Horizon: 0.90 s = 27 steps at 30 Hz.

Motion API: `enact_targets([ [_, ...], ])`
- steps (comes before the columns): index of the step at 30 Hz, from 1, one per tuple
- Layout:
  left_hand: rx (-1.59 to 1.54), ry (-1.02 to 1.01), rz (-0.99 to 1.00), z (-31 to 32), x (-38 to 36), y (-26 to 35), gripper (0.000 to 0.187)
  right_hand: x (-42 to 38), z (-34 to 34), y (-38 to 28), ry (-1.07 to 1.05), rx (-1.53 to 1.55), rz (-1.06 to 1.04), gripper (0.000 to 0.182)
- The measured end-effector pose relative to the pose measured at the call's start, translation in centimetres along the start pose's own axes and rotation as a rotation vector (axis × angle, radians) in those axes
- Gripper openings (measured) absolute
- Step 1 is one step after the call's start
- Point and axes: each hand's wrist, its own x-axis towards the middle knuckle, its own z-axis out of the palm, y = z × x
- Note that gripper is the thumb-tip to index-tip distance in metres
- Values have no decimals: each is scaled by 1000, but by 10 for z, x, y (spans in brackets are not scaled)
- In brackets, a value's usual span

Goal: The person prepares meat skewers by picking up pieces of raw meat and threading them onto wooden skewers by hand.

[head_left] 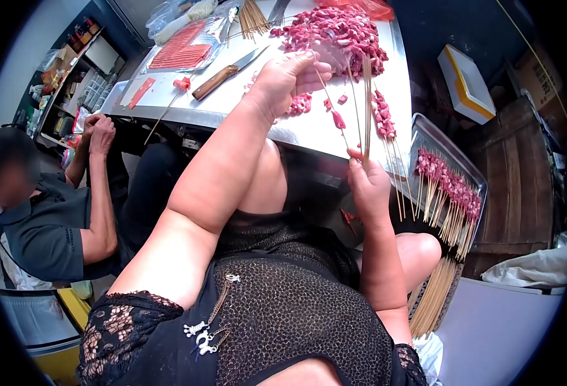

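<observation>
My left hand (296, 76) is over the metal table, its thumb and fingers closed at the upper end of a thin bamboo skewer. A piece of raw red meat (338, 120) is threaded partway down that skewer. Nearer my body, my right hand (368, 183) grips the skewer's lower end together with several bare bamboo skewers (367, 109) standing upright. Behind my hands lies a large pile of cut meat (335, 35). Finished meat skewers (383, 116) rest at the table's right edge, and small meat chunks (299, 104) lie under my left wrist.
A wooden-handled knife (216, 82) lies left of my hands, near a pack of red sticks (179, 48). At right, a metal tray (483, 193) holds many meat skewers. More bare skewers (434, 296) lie below it. Another person (58, 212) sits at left, hands together.
</observation>
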Motion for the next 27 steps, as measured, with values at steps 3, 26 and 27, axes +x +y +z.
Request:
enact_targets([
  [3, -93, -16, 11, 1, 0, -1, 22, -1, 3, 0, 24, -9, -23, 20],
  [26, -106, -29, 22, 22, -14, -5, 21, -5, 5, -6, -34, 177, 26, 20],
  [27, -116, -76, -12, 24, -16, -5, 20, -5, 5, -9, -68, 221, 45, 20],
])
